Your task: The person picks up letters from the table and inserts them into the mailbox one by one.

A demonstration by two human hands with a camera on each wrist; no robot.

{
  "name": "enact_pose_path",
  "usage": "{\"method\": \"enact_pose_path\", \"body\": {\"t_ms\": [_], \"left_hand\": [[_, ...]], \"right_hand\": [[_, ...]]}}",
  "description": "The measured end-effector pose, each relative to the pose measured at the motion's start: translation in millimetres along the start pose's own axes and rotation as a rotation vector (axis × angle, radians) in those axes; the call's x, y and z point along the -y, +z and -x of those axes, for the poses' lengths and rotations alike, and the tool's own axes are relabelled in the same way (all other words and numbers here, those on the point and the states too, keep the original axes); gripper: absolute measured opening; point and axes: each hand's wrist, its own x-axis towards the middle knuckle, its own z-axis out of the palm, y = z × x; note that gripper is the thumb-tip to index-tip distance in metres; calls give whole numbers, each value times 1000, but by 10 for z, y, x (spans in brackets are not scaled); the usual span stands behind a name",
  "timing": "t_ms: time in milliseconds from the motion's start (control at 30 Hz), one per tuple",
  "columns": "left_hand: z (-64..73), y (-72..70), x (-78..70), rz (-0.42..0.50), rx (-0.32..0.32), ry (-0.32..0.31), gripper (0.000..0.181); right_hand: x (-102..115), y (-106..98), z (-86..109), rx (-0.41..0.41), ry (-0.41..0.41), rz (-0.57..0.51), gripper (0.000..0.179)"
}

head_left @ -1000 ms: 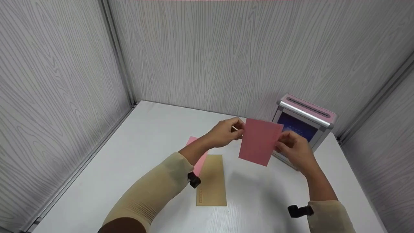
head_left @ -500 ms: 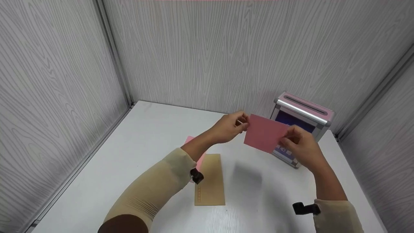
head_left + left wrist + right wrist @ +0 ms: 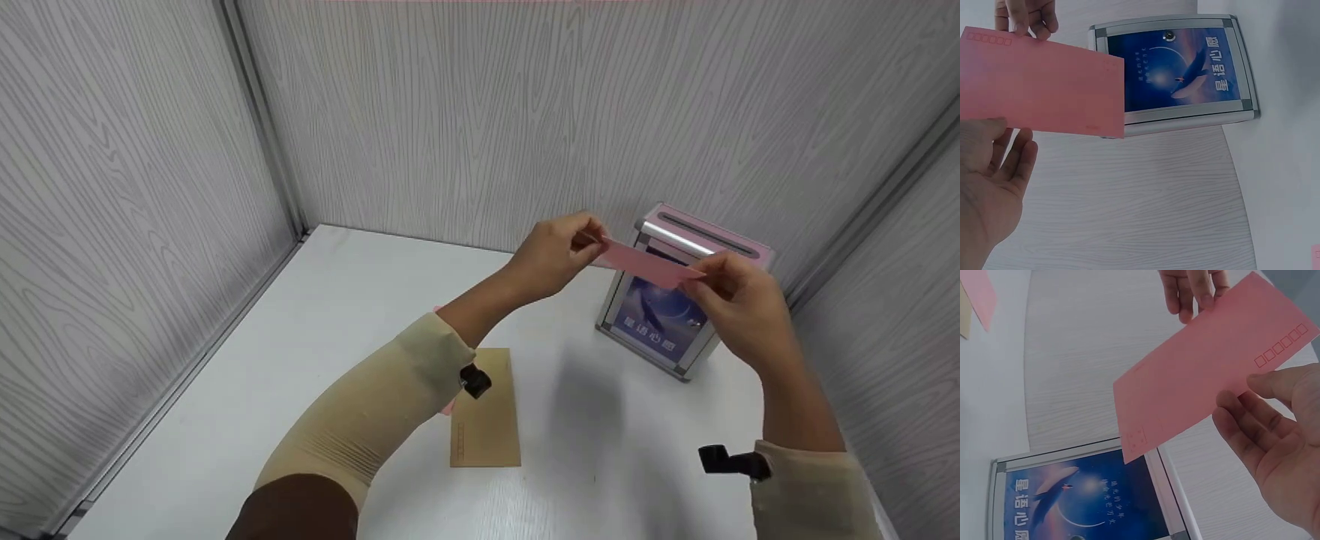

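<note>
Both hands hold a pink envelope in the air in front of the slotted box, near its top. My left hand pinches the envelope's left edge between thumb and fingers. At the opposite edge my right hand pinches it the same way. In the head view the envelope is tipped nearly edge-on. The left wrist view shows the flat face of the pink envelope, with a row of small printed squares. The right wrist view shows the same printed face of the envelope, overlapping the box front.
The box has a silver frame, a blue picture front with a lock, and a pink lid with a long slot. A brown envelope lies on the white table; another pink envelope is mostly hidden under the left arm. Wood-grain panels enclose the table.
Both hands have moved up and to the right with the pink envelope, towards the box top. The envelope has turned from facing the head camera to nearly edge-on. The box now appears tilted.
</note>
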Motion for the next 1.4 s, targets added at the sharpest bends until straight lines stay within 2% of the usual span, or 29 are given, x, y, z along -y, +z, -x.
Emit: {"method": "enact_pose_path", "body": {"t_ms": [233, 333, 533, 700, 967, 1400], "left_hand": [[-156, 10, -107, -41, -85, 77, 12], [-202, 64, -90, -50, -106, 74, 12], [-317, 174, -48, -24, -153, 72, 11], [-410, 287, -23, -2, -173, 46, 10], [-497, 439, -5, -13, -155, 33, 9], [-559, 510, 50, -30, -141, 31, 9]], "right_hand": [[76, -105, -99, -156, -39, -14, 15], [69, -104, -137, -205, -74, -19, 12], [33, -108, -201, -261, -110, 45, 11], [-38, -135, -205, -257, -92, 91, 12], [-150, -185, -209, -241, -14, 152, 15], [-243, -217, -237, -166, 90, 169, 20]]}}
